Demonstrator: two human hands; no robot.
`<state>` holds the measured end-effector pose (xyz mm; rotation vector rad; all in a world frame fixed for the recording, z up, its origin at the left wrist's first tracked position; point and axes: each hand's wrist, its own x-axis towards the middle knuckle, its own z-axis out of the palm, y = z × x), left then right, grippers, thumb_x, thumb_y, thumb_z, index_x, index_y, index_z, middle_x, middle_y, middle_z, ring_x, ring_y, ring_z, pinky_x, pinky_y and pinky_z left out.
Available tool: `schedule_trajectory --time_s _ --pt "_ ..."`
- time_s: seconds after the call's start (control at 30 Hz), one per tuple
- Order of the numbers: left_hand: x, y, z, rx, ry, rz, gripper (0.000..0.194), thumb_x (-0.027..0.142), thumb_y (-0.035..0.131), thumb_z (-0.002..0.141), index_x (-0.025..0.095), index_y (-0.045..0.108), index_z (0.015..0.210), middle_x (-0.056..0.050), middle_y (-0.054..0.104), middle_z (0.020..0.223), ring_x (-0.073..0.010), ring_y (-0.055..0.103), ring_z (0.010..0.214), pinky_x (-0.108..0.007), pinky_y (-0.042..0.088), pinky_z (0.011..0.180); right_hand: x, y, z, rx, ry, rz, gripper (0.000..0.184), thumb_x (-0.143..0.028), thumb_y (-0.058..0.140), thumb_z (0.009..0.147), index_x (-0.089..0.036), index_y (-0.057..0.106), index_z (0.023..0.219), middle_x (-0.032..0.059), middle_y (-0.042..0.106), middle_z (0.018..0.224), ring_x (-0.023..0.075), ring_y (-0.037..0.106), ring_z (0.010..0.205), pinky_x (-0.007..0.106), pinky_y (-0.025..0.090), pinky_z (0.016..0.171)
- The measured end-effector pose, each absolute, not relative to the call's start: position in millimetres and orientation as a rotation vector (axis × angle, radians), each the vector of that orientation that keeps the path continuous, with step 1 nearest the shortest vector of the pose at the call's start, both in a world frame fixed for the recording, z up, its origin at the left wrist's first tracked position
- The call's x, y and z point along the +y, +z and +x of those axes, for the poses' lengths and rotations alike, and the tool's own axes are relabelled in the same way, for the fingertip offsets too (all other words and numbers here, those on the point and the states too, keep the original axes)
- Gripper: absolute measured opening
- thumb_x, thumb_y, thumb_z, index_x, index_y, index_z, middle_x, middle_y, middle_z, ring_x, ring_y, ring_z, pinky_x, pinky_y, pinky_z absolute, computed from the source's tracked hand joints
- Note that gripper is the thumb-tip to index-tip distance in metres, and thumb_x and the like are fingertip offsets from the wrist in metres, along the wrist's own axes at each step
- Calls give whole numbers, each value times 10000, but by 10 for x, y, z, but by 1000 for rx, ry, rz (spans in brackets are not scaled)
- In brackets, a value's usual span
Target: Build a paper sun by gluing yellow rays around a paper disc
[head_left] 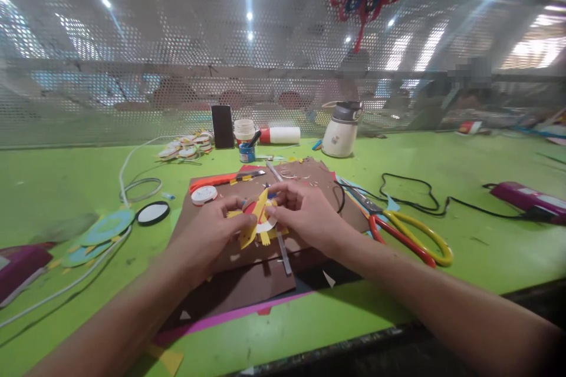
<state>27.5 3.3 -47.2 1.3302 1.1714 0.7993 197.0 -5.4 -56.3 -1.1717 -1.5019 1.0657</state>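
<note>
Both hands meet over a brown sheet [247,274] in the middle of the green table [464,159]. My left hand [207,234] pinches a yellow paper petal [252,227] that belongs to a small round paper craft piece [265,225] with red, white and yellow parts. My right hand [305,212] grips the same piece from the right, fingers curled over its top edge. A metal ruler [284,256] lies under the piece on the sheet.
Yellow-and-red scissors [407,231] lie right of the sheet, an orange cutter [221,179] and a tape roll [204,194] behind it. A black cable [424,194], purple tool [526,197], white jug [340,129], paint pot [246,152] and blue paper rings [104,230] surround it. Mesh wall behind.
</note>
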Motion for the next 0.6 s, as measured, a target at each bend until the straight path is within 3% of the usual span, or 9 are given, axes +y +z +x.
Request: schedule_trajectory --time_s 0.33,0.6 --pt "-62 -392 328 1204 832 1448 229 259 627 689 183 635 905 16 664 667 -157 592 586 -245 425 535 -106 -497 1929 -1370 1065 -1143 132 -225 598 814 -159 610 927 -61 541 590 87 541 518 230 472 531" --pt "-12 -527 283 1019 874 1336 320 243 651 709 210 638 1026 -9 697 777 -186 648 674 -294 482 630 -98 -524 1954 -1100 1352 -913 272 -301 719 704 -171 621 922 11 637 774 113 571 633 273 484 628"
